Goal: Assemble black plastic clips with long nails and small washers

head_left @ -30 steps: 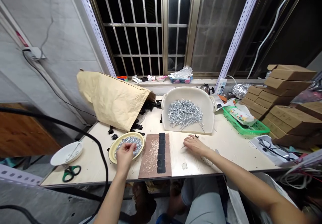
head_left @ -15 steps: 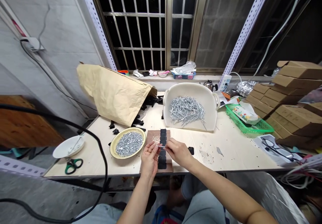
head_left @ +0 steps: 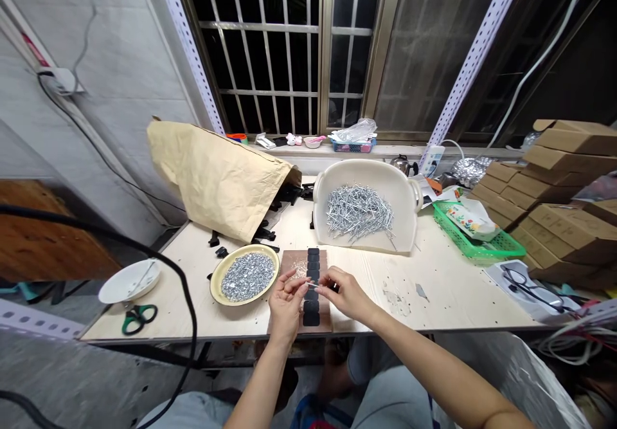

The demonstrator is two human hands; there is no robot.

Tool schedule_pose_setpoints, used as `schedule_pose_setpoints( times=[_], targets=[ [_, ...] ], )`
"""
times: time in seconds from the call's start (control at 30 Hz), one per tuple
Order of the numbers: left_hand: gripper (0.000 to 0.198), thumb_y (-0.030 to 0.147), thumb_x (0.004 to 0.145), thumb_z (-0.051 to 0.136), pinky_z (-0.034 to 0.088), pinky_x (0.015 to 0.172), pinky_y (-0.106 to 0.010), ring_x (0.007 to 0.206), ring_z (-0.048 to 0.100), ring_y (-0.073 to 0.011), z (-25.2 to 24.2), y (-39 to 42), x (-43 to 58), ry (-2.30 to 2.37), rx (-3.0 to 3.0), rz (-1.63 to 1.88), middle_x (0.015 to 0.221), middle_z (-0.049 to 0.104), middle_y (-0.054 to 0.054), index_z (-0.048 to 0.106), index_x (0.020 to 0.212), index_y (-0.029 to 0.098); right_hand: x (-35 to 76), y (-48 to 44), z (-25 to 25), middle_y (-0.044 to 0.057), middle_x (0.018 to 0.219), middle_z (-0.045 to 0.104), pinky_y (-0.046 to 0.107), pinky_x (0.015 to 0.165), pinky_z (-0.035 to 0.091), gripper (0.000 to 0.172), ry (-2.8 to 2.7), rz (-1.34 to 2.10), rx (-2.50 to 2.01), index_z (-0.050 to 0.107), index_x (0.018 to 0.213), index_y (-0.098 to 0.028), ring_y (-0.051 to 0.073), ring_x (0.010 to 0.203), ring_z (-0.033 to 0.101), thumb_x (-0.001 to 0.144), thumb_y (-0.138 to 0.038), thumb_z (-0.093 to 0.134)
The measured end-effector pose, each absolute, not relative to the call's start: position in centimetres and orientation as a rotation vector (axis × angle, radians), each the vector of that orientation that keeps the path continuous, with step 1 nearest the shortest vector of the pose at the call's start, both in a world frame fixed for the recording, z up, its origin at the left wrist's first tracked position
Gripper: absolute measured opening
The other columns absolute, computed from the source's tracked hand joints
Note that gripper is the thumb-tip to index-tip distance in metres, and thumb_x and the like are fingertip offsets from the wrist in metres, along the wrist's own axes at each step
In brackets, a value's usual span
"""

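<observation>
- Nail (head_left: 312,284): a thin silvery one, held level between the two hands, above the near end of the brown board (head_left: 292,268).
- Right hand (head_left: 344,294): thumb and forefinger are pinched on the nail's right end, and the other fingers are loosely curled.
- Left hand (head_left: 285,301): thumb and forefinger are closed together at the nail's left tip. It may be pressing a tiny silvery piece there, though this is too small to make out.
- Brown board: it lies flat at the table's (head_left: 434,287) near edge, with a column of black pads (head_left: 312,265) running toward twelve o'clock.
- Yellow dish (head_left: 218,278): it sits at ten o'clock from the hands, just beside the board, heaped with small silvery pieces.
- White tub (head_left: 400,191): it stands at one o'clock, beyond the board, holding a pile of loose nails (head_left: 359,211).
- Paper bag (head_left: 216,178): it slumps at eleven o'clock, with black clips (head_left: 263,231) spilling from its mouth.
- White bowl (head_left: 126,282) and green scissors (head_left: 139,318): both lie at nine o'clock, well apart from the hands.
- Green basket (head_left: 501,247) and cardboard boxes (head_left: 559,217): both stand at two to three o'clock.
</observation>
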State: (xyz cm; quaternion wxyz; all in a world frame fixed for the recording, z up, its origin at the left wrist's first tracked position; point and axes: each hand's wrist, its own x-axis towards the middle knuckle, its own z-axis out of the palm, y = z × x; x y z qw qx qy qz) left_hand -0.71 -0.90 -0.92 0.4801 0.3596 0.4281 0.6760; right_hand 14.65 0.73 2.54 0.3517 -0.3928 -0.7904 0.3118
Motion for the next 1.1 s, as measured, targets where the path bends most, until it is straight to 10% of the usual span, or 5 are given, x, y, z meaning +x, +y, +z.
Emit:
schedule_pose_setpoints(
  times=[0.23, 0.53, 0.7, 0.9, 1.1],
  targets=[
    [0.055, 0.026, 0.067, 0.066, 0.044, 0.088, -0.036, 0.105, 0.055, -0.0216, -1.5, -0.8, -0.9, 1.204, 1.041, 1.621, 0.114, 0.055, -0.013, 0.046, 0.117, 0.019, 15.0, 8.2, 0.2, 0.004, 0.076, 0.059, 0.026, 0.068, 0.039, 0.012, -1.996, 0.843, -1.268, 0.057, 0.072, -0.015, 0.015, 0.073, 0.053, 0.08, -0.023, 0.054],
    [0.039, 0.033, 0.067, 0.066, 0.046, 0.08, -0.033, 0.095, 0.057, -0.0209, -1.7, -1.5, -4.4, 1.465, 1.039, 1.628, 0.103, 0.059, -0.012, 0.056, 0.1, 0.016, 14.7, 7.3, -2.3, -0.002, 0.059, 0.06, 0.02, 0.056, 0.041, 0.013, -2.351, 1.249, -1.036, 0.063, 0.058, -0.015, 0.012, 0.057, 0.054, 0.057, -0.023, 0.074],
    [0.035, 0.033, 0.069, 0.064, 0.045, 0.081, -0.032, 0.095, 0.057, -0.0198, -1.1, -1.9, -4.1, 1.448, 1.09, 1.583, 0.103, 0.059, -0.011, 0.056, 0.099, 0.017, 14.5, 9.7, -1.9, 0.006, 0.077, 0.063, 0.026, 0.067, 0.041, 0.021, -2.177, 1.101, -1.196, 0.064, 0.073, -0.012, 0.016, 0.074, 0.056, 0.081, -0.025, 0.051],
    [0.035, 0.034, 0.067, 0.065, 0.046, 0.081, -0.034, 0.092, 0.058, -0.021, -1.0, -2.1, -5.2, 1.54, 1.032, 1.609, 0.101, 0.06, -0.011, 0.057, 0.096, 0.016, 14.3, 7.8, -2.7, -0.001, 0.062, 0.06, 0.021, 0.059, 0.041, 0.01, -2.296, 1.258, -1.038, 0.064, 0.059, -0.015, 0.013, 0.062, 0.055, 0.062, -0.021, 0.071],
    [0.034, 0.035, 0.069, 0.063, 0.046, 0.08, -0.032, 0.091, 0.058, -0.0195, -1.0, -2.1, -5.6, 1.544, 1.114, 1.586, 0.101, 0.061, -0.01, 0.057, 0.098, 0.017, 14.4, 10.0, -2.1, 0.005, 0.074, 0.062, 0.025, 0.063, 0.041, 0.015, -2.092, 1.155, -1.232, 0.064, 0.069, -0.011, 0.015, 0.069, 0.055, 0.077, -0.022, 0.057]
  ],
)
